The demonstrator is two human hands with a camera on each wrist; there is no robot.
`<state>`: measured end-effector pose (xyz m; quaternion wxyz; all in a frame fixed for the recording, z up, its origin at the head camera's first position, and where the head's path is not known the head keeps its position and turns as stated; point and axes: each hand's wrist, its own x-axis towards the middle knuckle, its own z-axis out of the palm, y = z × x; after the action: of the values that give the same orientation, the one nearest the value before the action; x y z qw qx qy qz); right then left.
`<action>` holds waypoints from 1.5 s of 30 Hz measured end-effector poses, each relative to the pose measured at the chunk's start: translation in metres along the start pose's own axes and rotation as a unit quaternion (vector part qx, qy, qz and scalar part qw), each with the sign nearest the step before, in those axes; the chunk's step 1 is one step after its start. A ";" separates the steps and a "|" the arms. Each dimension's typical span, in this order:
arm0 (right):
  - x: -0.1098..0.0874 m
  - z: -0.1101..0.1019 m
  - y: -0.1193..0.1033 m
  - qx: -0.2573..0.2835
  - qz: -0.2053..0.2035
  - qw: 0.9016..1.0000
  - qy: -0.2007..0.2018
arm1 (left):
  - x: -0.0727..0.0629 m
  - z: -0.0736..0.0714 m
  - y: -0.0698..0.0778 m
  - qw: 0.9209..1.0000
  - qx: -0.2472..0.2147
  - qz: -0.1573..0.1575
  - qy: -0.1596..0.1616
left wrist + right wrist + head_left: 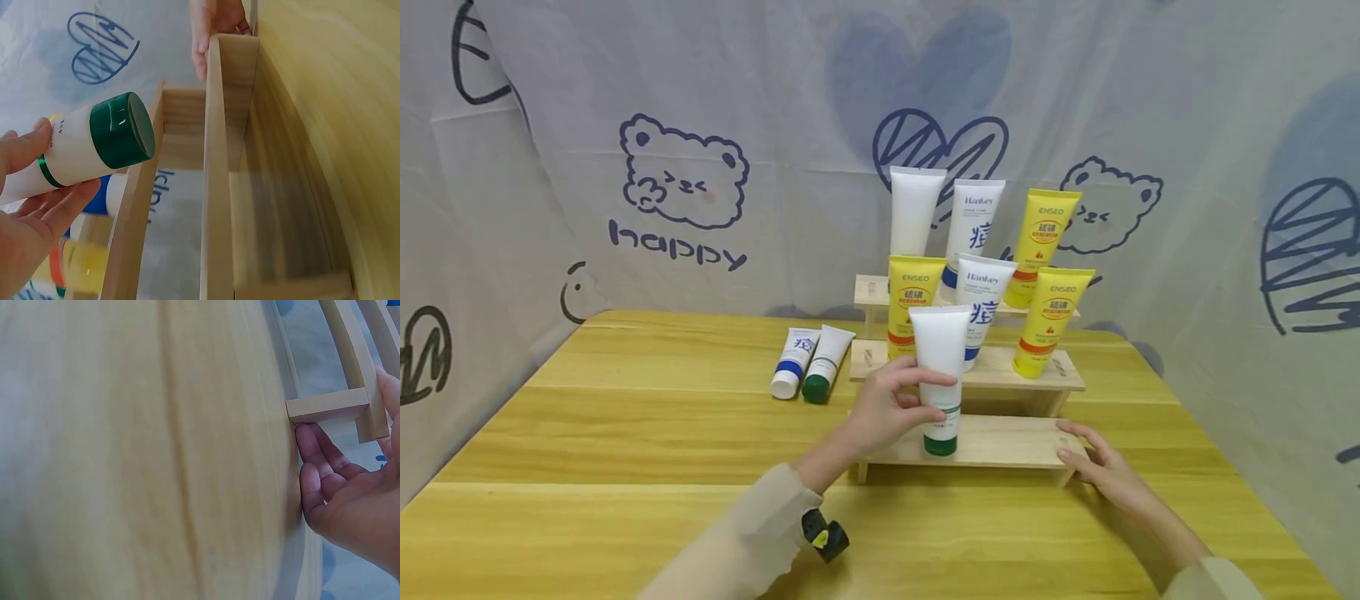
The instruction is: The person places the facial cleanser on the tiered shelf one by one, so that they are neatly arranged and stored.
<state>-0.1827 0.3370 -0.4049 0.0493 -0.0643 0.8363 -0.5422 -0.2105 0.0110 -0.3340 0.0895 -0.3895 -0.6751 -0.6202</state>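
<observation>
My left hand (883, 408) grips a white squeeze tube (942, 342) with a green cap, thumb and fingers on its sides. The tube stands cap down in front of the middle tier; the left wrist view shows its green cap (122, 128) apart from the lowest board. At the right end of the stepped wooden display stand (1007, 442), my right hand (1108, 471) holds the lowest tier. In the right wrist view, curled fingers (322, 450) lie by the tier's leg, and part of the hand reaches over the board.
Yellow tubes (1051, 321) and white blue-capped tubes (983, 292) stand on the upper tiers, with a plain white tube (917, 208) at the back left. A blue-capped tube (793, 362) and a green-capped tube (829, 362) lie left of the stand. A printed curtain (805, 108) hangs behind the table.
</observation>
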 end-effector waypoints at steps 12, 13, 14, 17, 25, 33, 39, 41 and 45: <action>0.000 -0.001 0.002 0.013 -0.002 1.000 -0.006 | 0.022 0.038 -0.012 1.000 0.027 -0.008 -0.014; 0.000 -0.001 0.002 0.012 -0.003 1.000 -0.007 | 0.023 0.041 -0.014 0.999 0.028 -0.010 -0.015; 0.000 -0.001 0.002 0.011 -0.005 1.000 -0.008 | 0.023 0.044 -0.015 0.999 0.030 -0.013 -0.015; 0.000 0.000 0.001 0.008 -0.009 1.000 -0.010 | 0.025 0.052 -0.019 0.999 0.033 -0.022 -0.011; 0.001 0.000 0.001 0.013 -0.010 1.000 -0.006 | 0.036 0.074 -0.027 0.997 0.081 0.003 -0.002; 0.001 0.000 0.003 0.011 -0.028 1.000 -0.007 | 0.044 0.096 -0.028 0.992 0.121 0.008 -0.019; 0.001 -0.001 0.004 0.013 -0.024 1.000 -0.012 | 0.049 0.107 -0.031 0.987 0.156 0.035 -0.030; 0.001 -0.001 0.003 0.011 -0.022 1.000 -0.010 | 0.051 0.109 -0.032 0.984 0.168 0.046 -0.032; 0.001 -0.001 0.002 0.000 -0.013 1.000 -0.001 | 0.052 0.114 -0.034 0.981 0.182 0.054 -0.030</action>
<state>-0.1840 0.3389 -0.4066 0.0434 -0.0754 0.8357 -0.5423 -0.2264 0.1384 -0.3536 0.1717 -0.4214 -0.7568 -0.4694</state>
